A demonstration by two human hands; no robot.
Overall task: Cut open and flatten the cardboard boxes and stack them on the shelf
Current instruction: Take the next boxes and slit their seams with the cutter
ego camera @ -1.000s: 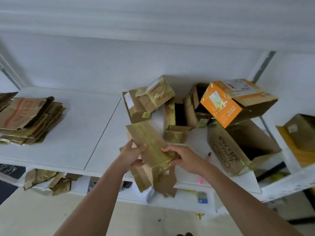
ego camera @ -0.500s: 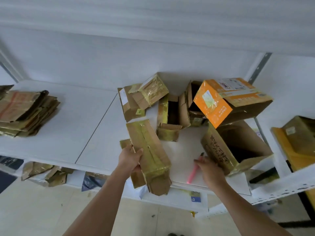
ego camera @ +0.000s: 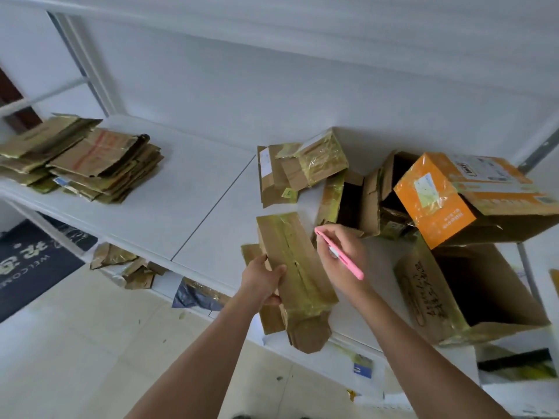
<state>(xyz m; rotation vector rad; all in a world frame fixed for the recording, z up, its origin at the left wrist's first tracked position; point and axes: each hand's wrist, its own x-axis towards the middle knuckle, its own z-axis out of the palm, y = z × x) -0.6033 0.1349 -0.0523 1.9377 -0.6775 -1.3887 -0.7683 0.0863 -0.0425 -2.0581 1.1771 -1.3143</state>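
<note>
A white shelf (ego camera: pixel 169 225) spans the view, with a seam between its two panels. At its left end a stack of flattened cardboard (ego camera: pixel 90 164) is laid. At the right end a large open brown box (ego camera: pixel 447 300) with handwriting on its side is set on its side, mouth facing the viewer. Above it an orange box (ego camera: pixel 435 204) is propped at a tilt, touching the large box below. Behind and left of the orange box, several open taped boxes (ego camera: pixel 360 204) are clustered, and a small taped pair (ego camera: pixel 302 170) is leaned together further left.

At the front edge of the shelf a long narrow taped box (ego camera: pixel 299 267) is held, its near end overhanging the edge. It is gripped on its left side by the left hand (ego camera: pixel 263 279), the fingers curled round its edge with the thumb on top. A pink utility knife (ego camera: pixel 340 252) is gripped in the right hand (ego camera: pixel 341 258), fingers closed round the handle, its tip just beside the box's right edge. A dark welcome mat (ego camera: pixel 27 267) is seen on the floor at lower left.
</note>
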